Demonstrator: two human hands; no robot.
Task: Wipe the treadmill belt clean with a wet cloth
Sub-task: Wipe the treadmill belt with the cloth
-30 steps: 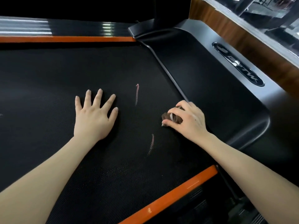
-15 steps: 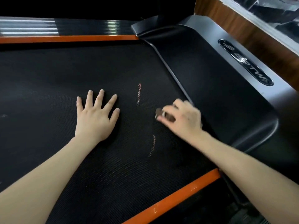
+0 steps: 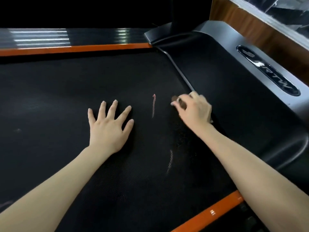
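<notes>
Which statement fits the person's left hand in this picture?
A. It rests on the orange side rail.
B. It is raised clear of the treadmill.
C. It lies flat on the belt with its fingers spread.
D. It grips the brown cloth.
C: the left hand lies palm down with its fingers spread on the treadmill belt, while the right hand holds the brown cloth.

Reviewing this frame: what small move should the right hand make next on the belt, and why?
Probably slide the cloth a little leftward. The right hand grips it near the right edge of the belt, and a reddish streak lies just left of it. The left hand rests flat beyond the streak.
</notes>
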